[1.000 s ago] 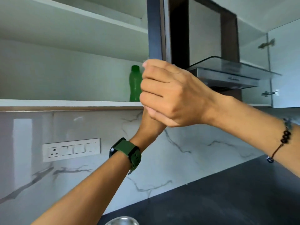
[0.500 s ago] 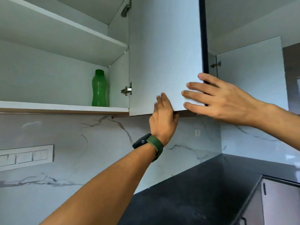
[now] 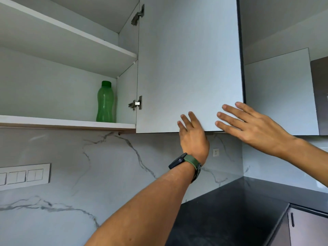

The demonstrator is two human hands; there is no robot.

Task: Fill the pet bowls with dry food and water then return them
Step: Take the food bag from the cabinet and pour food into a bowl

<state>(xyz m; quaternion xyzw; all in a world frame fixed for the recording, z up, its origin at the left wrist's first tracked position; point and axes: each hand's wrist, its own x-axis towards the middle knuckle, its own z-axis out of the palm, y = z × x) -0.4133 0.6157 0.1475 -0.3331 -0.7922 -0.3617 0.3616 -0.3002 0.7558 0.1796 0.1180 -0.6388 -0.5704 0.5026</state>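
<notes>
Your left hand (image 3: pixel 193 137) reaches up with fingers straight against the lower edge of the pale grey flat-panel cupboard door (image 3: pixel 188 68); your right hand (image 3: pixel 252 128) lies flat on its outer corner, fingers spread, gripping nothing. No pet bowls show here. On the white lower shelf (image 3: pixel 67 124) stands a translucent green plastic bottle with a screw cap (image 3: pixel 105 103), upright by the cupboard's side wall. It probably handles light and smooth; take it round its narrowed waist.
</notes>
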